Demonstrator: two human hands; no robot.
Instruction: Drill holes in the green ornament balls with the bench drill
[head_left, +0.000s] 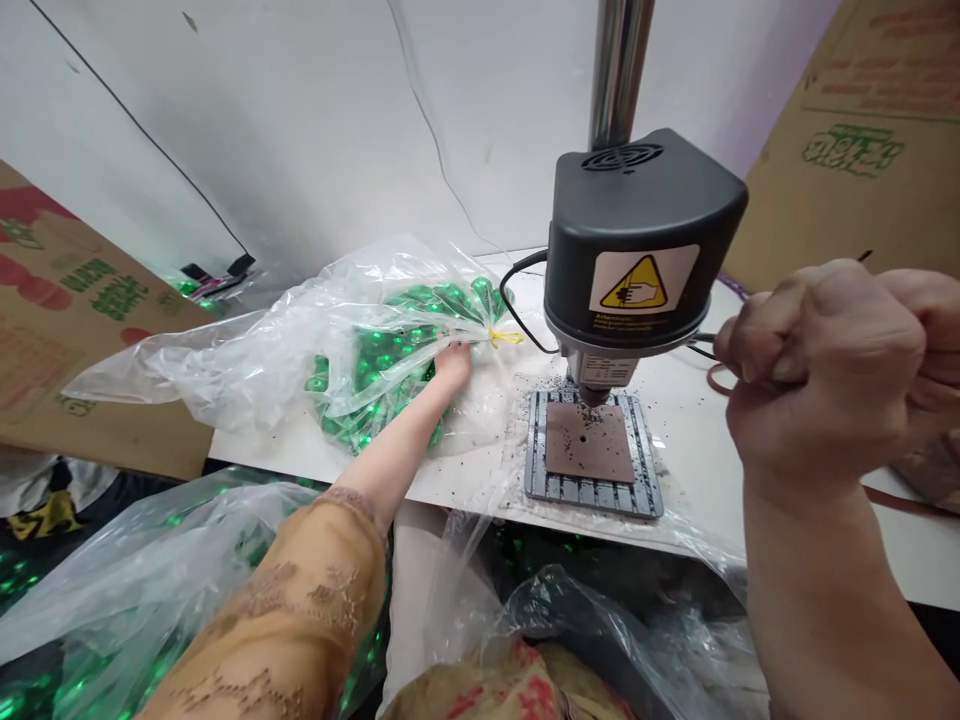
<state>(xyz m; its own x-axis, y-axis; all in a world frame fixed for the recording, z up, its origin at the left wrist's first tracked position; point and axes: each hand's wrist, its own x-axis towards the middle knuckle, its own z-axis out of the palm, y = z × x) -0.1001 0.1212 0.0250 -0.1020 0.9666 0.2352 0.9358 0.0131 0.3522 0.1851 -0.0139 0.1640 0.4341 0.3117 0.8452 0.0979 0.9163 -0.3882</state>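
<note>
My left hand (453, 362) reaches into a clear plastic bag (262, 310) of shiny green balls or beads (382, 350). Its fingers are hidden among them. At the right, my right hand (821, 350) is closed in a fist beside the black head of a small drill press (645, 240). A dark rod runs from the head's side to the fist, which appears wrapped round this lever, mostly hidden. Below the chuck (595, 395) lies a square brown board (589, 455) with a small dark hole. It rests on the slotted grey base (647, 490), strewn with dark shavings.
A yellow tie (505, 337) gathers part of the bag. Cardboard boxes (82, 330) stand at left and right. Another plastic bag (187, 560) with green pieces lies in front of the white table (690, 430). A steel column (619, 70) rises behind the drill head.
</note>
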